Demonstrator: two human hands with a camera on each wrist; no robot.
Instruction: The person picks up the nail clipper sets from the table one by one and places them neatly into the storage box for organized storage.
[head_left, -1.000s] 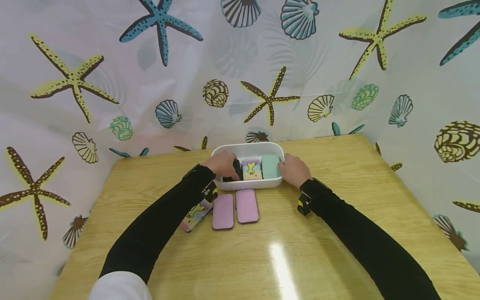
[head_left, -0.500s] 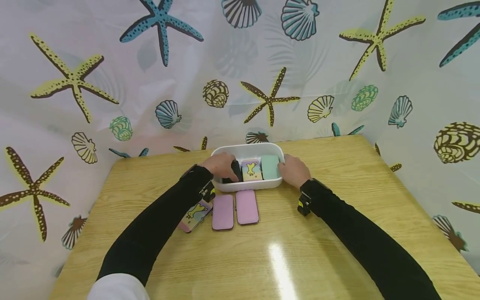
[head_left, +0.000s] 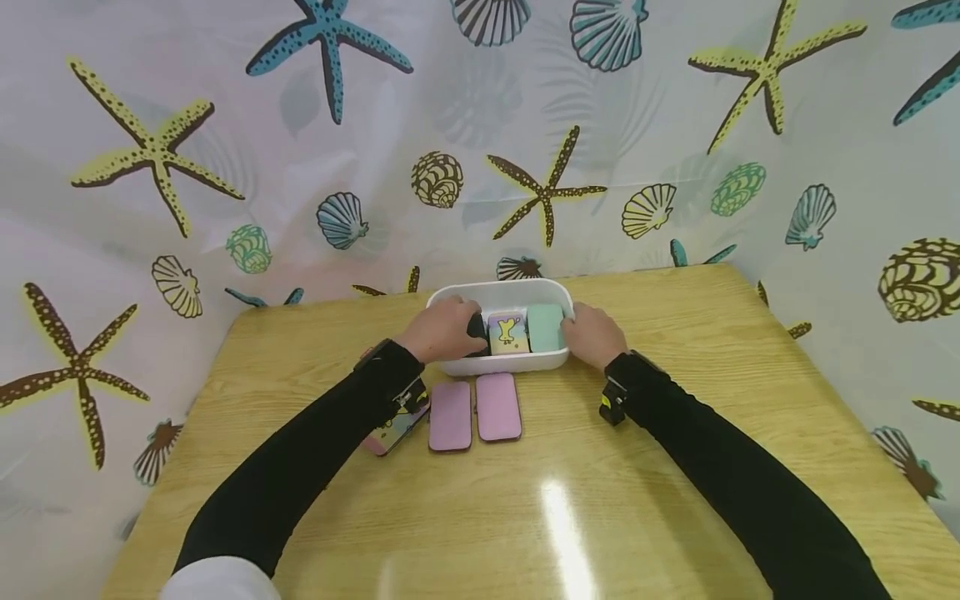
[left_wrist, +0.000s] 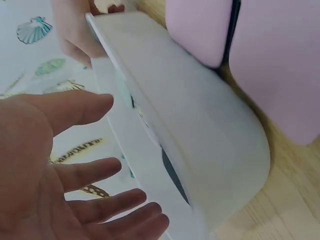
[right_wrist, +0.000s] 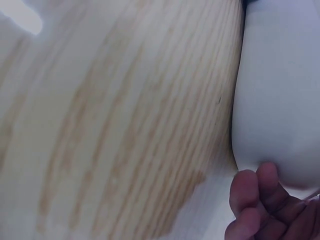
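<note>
A white oblong bin [head_left: 510, 365] stands at the table's back edge. Inside it, a black case [head_left: 478, 327], a case with a yellow cartoon figure [head_left: 508, 333] and a mint-green case [head_left: 546, 327] stand in a row. My left hand [head_left: 444, 328] is over the bin's left end, partly hiding the black case. In the left wrist view its fingers [left_wrist: 100, 205] are apart and loosely bent, with nothing between them. My right hand [head_left: 595, 335] holds the bin's right end, thumb at the rim and curled fingers [right_wrist: 245, 190] against the outer wall.
Two pink cases [head_left: 451, 417] lie side by side in front of the bin. Left of them, partly under my left wrist, lies another cartoon-printed case [head_left: 397, 428]. A patterned cloth [head_left: 465, 100] hangs behind the wooden table [head_left: 465, 517].
My left hand has come up off the black case, its fingers loosening. The right hand keeps its place on the bin. The head view has shifted slightly.
</note>
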